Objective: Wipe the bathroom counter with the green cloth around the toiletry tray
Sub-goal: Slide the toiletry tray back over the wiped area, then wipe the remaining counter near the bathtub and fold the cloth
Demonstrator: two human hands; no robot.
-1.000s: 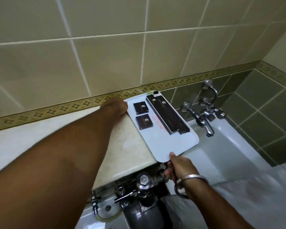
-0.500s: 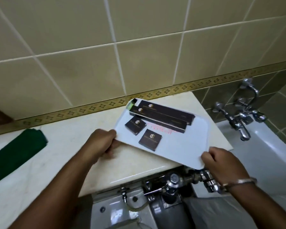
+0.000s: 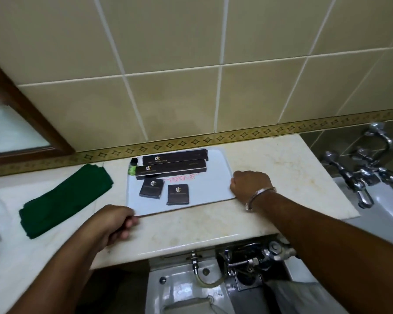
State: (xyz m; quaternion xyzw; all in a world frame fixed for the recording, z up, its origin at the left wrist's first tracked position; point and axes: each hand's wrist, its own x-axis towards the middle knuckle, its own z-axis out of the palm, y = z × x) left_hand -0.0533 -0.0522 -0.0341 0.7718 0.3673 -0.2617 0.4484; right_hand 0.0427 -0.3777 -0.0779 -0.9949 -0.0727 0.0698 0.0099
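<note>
While the white toiletry tray (image 3: 209,191) is lying flat on the marble counter (image 3: 281,177), both hands are gripping it at opposite ends. Its long axis is running roughly left to right, along the tiled wall (image 3: 168,64), with the near edge slanting slightly so that the left corner is sitting closer to the person. The left hand (image 3: 114,223) is curling its fingers around the tray's near left corner, thumb on top, partly closed on the edge. The right hand (image 3: 250,184), wearing a metal bangle (image 3: 259,196) at the wrist, is closing in a loose fist on the tray's near right corner.

Between the two hands, on the tray, two long dark boxes (image 3: 173,164) are lying side by side, parallel to the tray's long axis, and two small dark square boxes (image 3: 163,191) are sitting just in front of them. A small green item (image 3: 132,169), too small to identify, is sitting at the left end of the long boxes.

The green cloth (image 3: 64,200) is lying folded on the counter just beyond the left hand, apart from it and near the tray's left end without touching it. Its long axis is running diagonally, from near left to far right, pointing toward the tray's back corner. Neither hand is touching it.

Past the right hand, chrome bathtub taps (image 3: 359,175) are standing off the end of the counter.
</note>
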